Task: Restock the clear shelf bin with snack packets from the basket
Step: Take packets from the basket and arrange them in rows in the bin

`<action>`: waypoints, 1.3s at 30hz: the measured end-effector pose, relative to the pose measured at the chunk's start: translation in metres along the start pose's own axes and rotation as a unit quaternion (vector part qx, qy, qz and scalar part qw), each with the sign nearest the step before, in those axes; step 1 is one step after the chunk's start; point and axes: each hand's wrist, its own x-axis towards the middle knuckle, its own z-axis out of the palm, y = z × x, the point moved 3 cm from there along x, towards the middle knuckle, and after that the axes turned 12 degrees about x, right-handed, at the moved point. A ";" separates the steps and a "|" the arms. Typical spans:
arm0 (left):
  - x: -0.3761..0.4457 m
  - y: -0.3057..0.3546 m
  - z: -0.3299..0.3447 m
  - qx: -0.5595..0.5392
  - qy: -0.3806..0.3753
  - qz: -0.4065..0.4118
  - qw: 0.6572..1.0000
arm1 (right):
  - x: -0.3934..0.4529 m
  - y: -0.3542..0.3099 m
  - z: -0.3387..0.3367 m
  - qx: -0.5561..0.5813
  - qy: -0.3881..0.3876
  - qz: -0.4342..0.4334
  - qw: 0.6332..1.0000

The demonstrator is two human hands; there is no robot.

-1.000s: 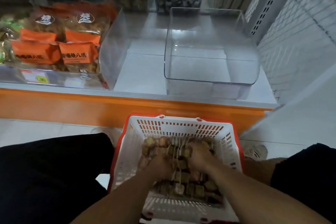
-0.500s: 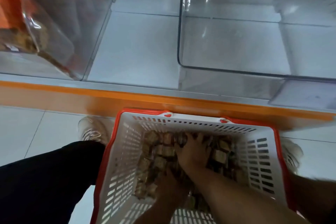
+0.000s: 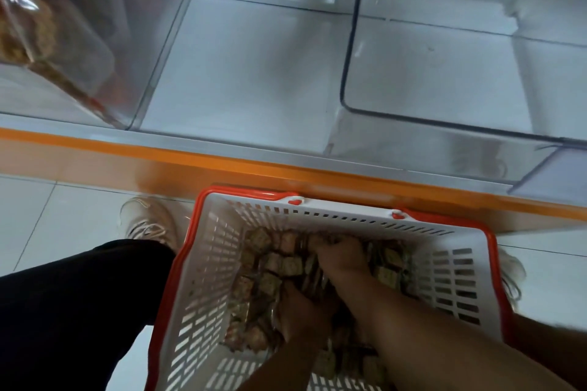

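Note:
A white basket with a red rim [image 3: 444, 232] stands on the floor below the shelf, holding several small square snack packets [image 3: 273, 263]. Both my hands are down in the pile. My right hand [image 3: 341, 259] lies further in, its fingers curled over packets. My left hand [image 3: 306, 311] is nearer to me, fingers dug into the packets beside the right wrist. The clear shelf bin [image 3: 444, 124] sits on the shelf at upper right with nothing inside it.
A second clear bin [image 3: 95, 51] at upper left holds bagged snacks. The white shelf [image 3: 241, 73] has an orange front edge [image 3: 222, 165] right above the basket. My shoes and dark trouser legs flank the basket on the tiled floor.
The view dropped and moved closer to the basket and shelf edge. My hands shifted from side by side to the left hand behind the right, both still buried in the packets.

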 end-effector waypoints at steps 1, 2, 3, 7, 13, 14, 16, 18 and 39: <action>-0.001 0.002 -0.002 0.001 -0.026 0.021 0.999 | -0.003 0.001 -0.004 0.026 0.000 0.002 1.000; -0.002 0.003 -0.004 0.018 -0.050 0.033 0.998 | -0.005 0.002 -0.008 0.050 -0.008 0.005 0.999; -0.002 0.004 -0.007 0.039 -0.071 0.048 0.996 | -0.007 0.002 -0.013 0.069 -0.022 0.006 0.997; -0.011 0.014 -0.029 0.026 -0.108 0.049 0.993 | -0.020 -0.006 -0.039 0.069 -0.067 -0.048 0.994; -0.030 0.029 -0.081 -0.168 -0.083 0.031 0.982 | -0.069 -0.043 -0.088 -0.015 -0.137 -0.141 0.980; -0.038 0.036 -0.091 -0.178 -0.115 0.028 0.977 | -0.082 -0.051 -0.096 -0.042 -0.159 -0.160 0.973; -0.057 0.054 -0.110 -0.168 -0.218 0.012 0.961 | -0.108 -0.069 -0.113 -0.096 -0.187 -0.216 0.954; -0.073 0.074 -0.130 -0.164 -0.279 0.017 0.946 | -0.139 -0.091 -0.130 -0.135 -0.193 -0.284 0.929; -0.243 0.219 -0.257 -0.447 -0.093 0.277 0.846 | -0.270 -0.249 -0.222 0.258 -0.271 -0.386 0.843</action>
